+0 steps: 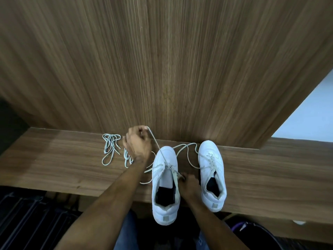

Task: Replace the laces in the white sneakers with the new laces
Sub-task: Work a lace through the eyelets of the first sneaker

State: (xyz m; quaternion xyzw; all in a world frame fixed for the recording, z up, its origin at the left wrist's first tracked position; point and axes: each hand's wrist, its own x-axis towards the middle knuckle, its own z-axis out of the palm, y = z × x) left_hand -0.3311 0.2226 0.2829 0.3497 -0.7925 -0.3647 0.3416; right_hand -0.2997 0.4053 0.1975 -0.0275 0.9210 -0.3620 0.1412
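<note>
A: Where are the shoes?

B: Both on the desk (pixel 72 170), toes toward the wood wall panel (pixel 162 60). Taking the left sneaker (pixel 165 184) as reference: its heel hangs over the desk's near edge. The right sneaker (pixel 212 174) stands just to its right, apart from it, fully laced with loose ends trailing between the two.

A: Hands?

B: Left hand (pixel 138 143) is beyond and to the left of the left sneaker's toe, fingers curled and pinching the end of the old lace (pixel 158 148). That lace runs taut from the hand down to the sneaker's eyelets. Right hand (pixel 187 184) sits against the left sneaker's right side, between the two shoes, fingers curled at the eyelet edge. It looks like it grips the edge or the lace there; can't tell which.

A: New laces?

B: Two pale bundles left of the left sneaker. One bundle of new laces (pixel 110 148) lies farther left, untouched. The second bundle (pixel 127 156) lies partly under the left wrist.

A: Left sneaker's lacing?

B: Mostly pulled out, tongue exposed, a few crossings near the toe.
</note>
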